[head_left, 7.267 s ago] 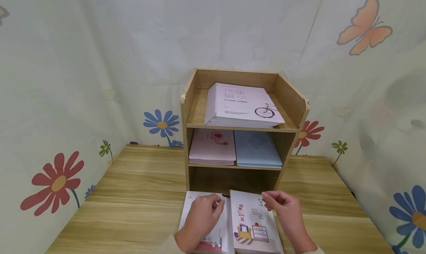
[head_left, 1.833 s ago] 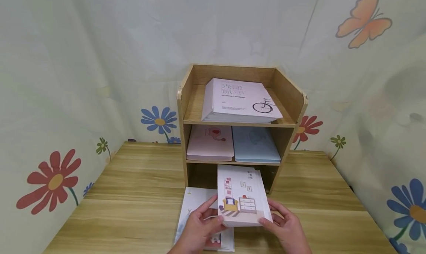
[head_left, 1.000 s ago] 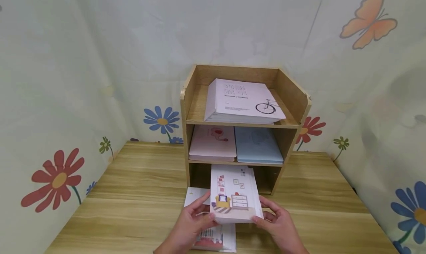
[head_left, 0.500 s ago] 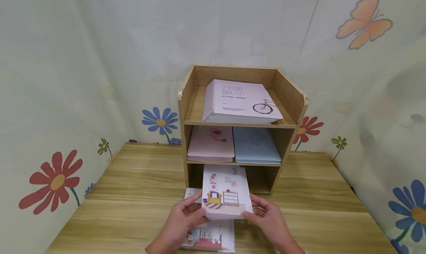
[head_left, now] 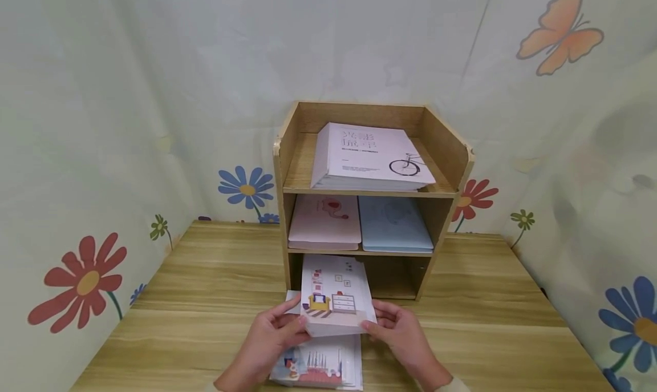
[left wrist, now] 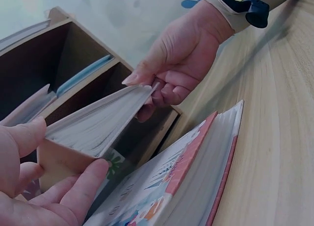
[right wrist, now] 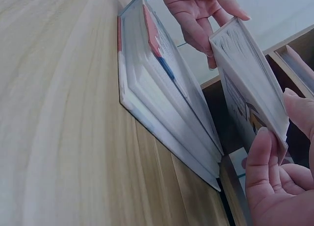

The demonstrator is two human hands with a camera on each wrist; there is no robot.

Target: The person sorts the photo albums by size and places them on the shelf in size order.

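A white book [head_left: 336,298] with a yellow armchair and a chest of drawers on its cover is held level by both hands. My left hand [head_left: 274,338] grips its near left corner, thumb on top and fingers beneath. At the near right corner my right hand [head_left: 402,335] pinches it the same way. The book's far end is at the mouth of the shelf's bottom compartment [head_left: 392,275], towards the left side. Under it on the table lies a second book [head_left: 320,366], partly hidden; its red cover edge shows in the left wrist view.
The wooden shelf [head_left: 372,193] stands on the table [head_left: 220,300] against a flowered cloth. Thick white books [head_left: 372,158] lie on its top level. A pink folder [head_left: 325,223] and a blue folder [head_left: 395,226] fill the middle level.
Earlier the armchair book lay on the table beside the other book. Both hands have since lifted it to the bottom compartment and shifted it left, over the other book.
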